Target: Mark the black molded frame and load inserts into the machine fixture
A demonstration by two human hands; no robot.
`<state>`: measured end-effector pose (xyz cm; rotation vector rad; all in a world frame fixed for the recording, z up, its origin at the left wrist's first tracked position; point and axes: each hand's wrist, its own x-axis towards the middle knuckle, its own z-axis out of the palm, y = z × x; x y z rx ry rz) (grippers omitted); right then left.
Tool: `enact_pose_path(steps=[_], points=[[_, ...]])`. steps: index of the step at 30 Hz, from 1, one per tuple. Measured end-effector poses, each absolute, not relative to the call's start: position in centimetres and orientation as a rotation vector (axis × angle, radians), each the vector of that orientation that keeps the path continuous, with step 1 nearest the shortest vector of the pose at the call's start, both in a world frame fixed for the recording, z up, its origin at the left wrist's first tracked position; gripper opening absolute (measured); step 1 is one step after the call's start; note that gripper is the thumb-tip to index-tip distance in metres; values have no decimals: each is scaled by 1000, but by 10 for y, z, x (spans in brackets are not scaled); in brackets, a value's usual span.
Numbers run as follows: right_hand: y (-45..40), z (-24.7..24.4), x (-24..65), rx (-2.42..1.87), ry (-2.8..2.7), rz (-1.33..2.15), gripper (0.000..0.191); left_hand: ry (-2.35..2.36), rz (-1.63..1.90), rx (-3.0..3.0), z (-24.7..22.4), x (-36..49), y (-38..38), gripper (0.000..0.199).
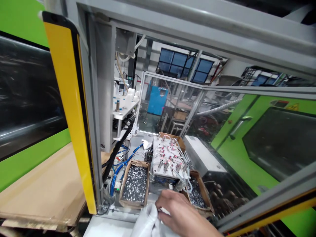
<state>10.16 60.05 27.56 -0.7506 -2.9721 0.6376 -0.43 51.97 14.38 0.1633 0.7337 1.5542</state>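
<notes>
My right hand (176, 209) reaches in from the lower right. Its fingers are closed, pinching the edge of a piece of white fabric (145, 220) that looks like a glove or a sleeve. I cannot make out whether my left hand is inside that fabric; no bare left fingers show. Just beyond the fabric is a cardboard box (121, 199) filled with small shiny dark parts (135, 183). Another box (206, 194) of similar parts lies beyond my right forearm. Between and behind the boxes sits a white fixture plate (158, 164) with metal pins, thin tubes and red lights.
A grey frame with a yellow strip (66, 98) bounds the opening at left. Blue hoses (120, 168) and black cables run beside the left box. A raised white platform (123, 112) stands back left. Right are a clear panel and a green machine (237, 121). Flat cardboard (44, 187) lies outside.
</notes>
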Motion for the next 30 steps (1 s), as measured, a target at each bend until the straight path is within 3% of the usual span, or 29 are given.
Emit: enact_pose_path(steps=[4, 9, 17, 23, 30], points=[[641, 297, 111, -798, -2825, 487, 17, 866, 1639, 230, 154, -19, 537, 41], [720, 329, 105, -954, -2760, 167, 24, 1507, 1580, 787, 153, -70, 559, 42], [769, 303, 66, -827, -3087, 141, 31, 2566, 1288, 1793, 103, -94, 574, 57], [777, 291, 64, -792, -3144, 116, 35, 2712, 1134, 1897, 96, -89, 576, 49], [776, 291, 68, -745, -3144, 130, 34, 2508, 1091, 1954, 104, -93, 568, 41]])
